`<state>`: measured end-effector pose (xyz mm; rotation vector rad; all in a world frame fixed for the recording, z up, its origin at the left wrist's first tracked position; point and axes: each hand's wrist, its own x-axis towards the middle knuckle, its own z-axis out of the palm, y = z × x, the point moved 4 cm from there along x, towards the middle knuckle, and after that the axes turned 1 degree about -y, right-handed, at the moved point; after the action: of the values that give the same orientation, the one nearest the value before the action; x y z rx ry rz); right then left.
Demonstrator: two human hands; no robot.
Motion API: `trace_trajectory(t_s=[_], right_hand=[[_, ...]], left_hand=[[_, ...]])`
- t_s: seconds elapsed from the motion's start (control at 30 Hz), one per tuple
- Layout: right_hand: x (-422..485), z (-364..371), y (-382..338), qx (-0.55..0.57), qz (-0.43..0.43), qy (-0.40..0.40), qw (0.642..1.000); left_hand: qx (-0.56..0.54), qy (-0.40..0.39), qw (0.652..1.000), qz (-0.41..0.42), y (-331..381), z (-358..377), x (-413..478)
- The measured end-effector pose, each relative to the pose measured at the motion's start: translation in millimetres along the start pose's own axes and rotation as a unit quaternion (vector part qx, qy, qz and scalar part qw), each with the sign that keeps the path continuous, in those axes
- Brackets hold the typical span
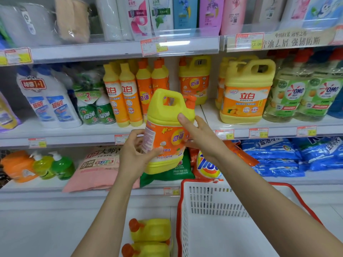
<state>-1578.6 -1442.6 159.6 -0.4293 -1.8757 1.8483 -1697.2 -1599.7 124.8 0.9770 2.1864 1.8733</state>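
Observation:
I hold a yellow detergent jug (pixel 167 127) with an orange label and orange cap upright in front of the middle shelf. My left hand (pixel 137 154) grips its lower left side, thumb across the label. My right hand (pixel 196 134) holds its right side, index finger reaching up onto the yellow shoulder. A white shopping basket (pixel 213 204) with a red rim hangs below my right forearm.
The middle shelf (pixel 78 134) carries yellow and orange detergent bottles, a matching jug (pixel 194 78) and a larger yellow jug (pixel 245 93). Two yellow jugs (pixel 150 236) lie on the floor left of the basket. Bags of washing powder fill the lower shelf.

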Motion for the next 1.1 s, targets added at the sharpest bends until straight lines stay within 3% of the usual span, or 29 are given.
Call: trace_trajectory(t_s=[0.17, 0.3, 0.43, 0.53, 0.57, 0.63, 0.7, 0.8, 0.97, 1.1], right_hand=[[-2.9, 21.0, -3.7, 0.002, -0.013, 0.034, 0.999], [-4.8, 22.5, -0.4, 0.069, 0.023, 0.072, 0.995], [3.3, 9.9, 5.5, 0.111, -0.005, 0.124, 0.986], [7.0, 6.4, 7.1, 0.114, -0.022, 0.117, 0.986], [7.4, 5.7, 6.1, 0.113, -0.025, 0.107, 0.988], [7.5, 2.7, 1.0, 0.112, -0.038, 0.075, 0.990], [8.5, -1.9, -5.0, 0.103, -0.050, 0.033, 0.993], [9.7, -6.6, -9.6, 0.110, -0.062, -0.023, 0.992], [9.1, 1.2, -0.3, 0.125, -0.043, -0.084, 0.988], [10.8, 16.5, 10.9, 0.110, -0.035, -0.123, 0.986]], left_hand=[[0.139, 0.037, 0.989, 0.025, -0.7, 9.4, -7.6], [0.298, 0.069, 0.947, 0.097, 3.1, 22.9, -14.7], [0.337, 0.065, 0.933, 0.110, -2.9, 37.3, -19.3], [0.343, 0.063, 0.931, 0.104, -3.0, 42.1, -22.2], [0.308, 0.040, 0.946, 0.096, -4.9, 40.0, -20.0], [0.133, -0.039, 0.989, 0.059, -8.6, 30.9, -12.5], [-0.006, -0.073, 0.997, 0.024, -10.5, 17.4, -7.4], [-0.056, -0.061, 0.995, -0.051, -26.7, 7.8, -3.4], [-0.191, -0.133, 0.962, -0.142, -54.7, 3.3, -6.4], [-0.153, -0.146, 0.966, -0.151, -67.5, -9.4, -14.8]])
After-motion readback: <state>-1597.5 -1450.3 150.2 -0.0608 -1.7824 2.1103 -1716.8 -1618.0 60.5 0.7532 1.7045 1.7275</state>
